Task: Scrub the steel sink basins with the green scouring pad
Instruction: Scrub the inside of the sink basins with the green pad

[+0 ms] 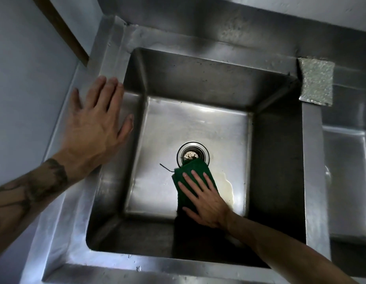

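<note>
A deep steel sink basin (pixel 198 124) fills the middle of the head view. On its floor lies the green scouring pad (pixel 190 170), its far corner touching the round drain (pixel 193 155). My right hand (pixel 204 199) presses flat on the pad with fingers spread, reaching down from the lower right. My left hand (pixel 94 128) rests flat and open on the basin's left rim, holding nothing. A yellowish stain (pixel 228 191) marks the floor just right of my right hand.
A second steel basin (pixel 346 171) lies to the right, past a steel divider (pixel 313 160). A grey speckled scouring sheet (pixel 316 80) drapes over the divider's far end. A pale wall (pixel 24 58) stands at the left, and a steel backsplash (pixel 239 27) runs behind.
</note>
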{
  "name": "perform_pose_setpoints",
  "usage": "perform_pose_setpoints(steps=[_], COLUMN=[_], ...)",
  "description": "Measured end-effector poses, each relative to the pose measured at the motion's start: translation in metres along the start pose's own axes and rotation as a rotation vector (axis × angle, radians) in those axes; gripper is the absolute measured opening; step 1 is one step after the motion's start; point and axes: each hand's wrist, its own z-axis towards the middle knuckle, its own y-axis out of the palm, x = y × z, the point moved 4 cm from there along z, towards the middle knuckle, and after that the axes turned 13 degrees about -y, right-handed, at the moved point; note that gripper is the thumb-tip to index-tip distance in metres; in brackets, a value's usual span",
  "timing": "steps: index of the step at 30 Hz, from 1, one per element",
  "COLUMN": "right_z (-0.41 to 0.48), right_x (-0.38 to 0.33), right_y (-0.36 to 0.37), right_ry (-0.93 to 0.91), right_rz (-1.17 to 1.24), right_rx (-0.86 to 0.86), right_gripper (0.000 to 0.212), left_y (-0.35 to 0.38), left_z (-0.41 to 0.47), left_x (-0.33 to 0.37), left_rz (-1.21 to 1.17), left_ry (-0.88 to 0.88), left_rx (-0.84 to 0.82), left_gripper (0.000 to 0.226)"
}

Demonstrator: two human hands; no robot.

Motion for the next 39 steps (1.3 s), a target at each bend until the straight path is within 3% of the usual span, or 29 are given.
perform_pose_setpoints(steps=[8, 14, 17, 20, 26, 39], right_z=[-0.049, -0.063, -0.059, -0.055, -0.031, 0.01], right_x=[0.034, 0.06, 0.058, 0.059, 0.093, 0.161], right_y=[0.003, -0.01, -0.01, -0.01, -0.02, -0.048], right_ry=[0.152, 0.411, 0.44, 0.461, 0.541, 0.674], right_rz=[-0.028, -0.012, 0.0, 0.016, 0.005, -0.002], right_rx=[0.02, -0.021, 0.003, 0.063, 0.153, 0.258], right_gripper=[0.081, 0.086, 0.088, 0.088, 0.083, 0.081], left_y=[0.021, 0.04, 0.031, 0.011, 0.011, 0.028], left_z=[0.01, 0.014, 0.009, 0.003, 0.005, 0.012], left_x=[-0.016, -0.023, -0.013, -0.004, -0.001, -0.017], left_rz=[0.019, -0.053, -0.141, -0.137, -0.16, -0.142], left_ry=[0.028, 0.014, -0.028, -0.007, -0.011, 0.009], left_rx=[0.089, 0.037, -0.059, -0.022, -0.09, 0.016], left_gripper=[0.076, 0.079, 0.084, 0.073, 0.075, 0.076])
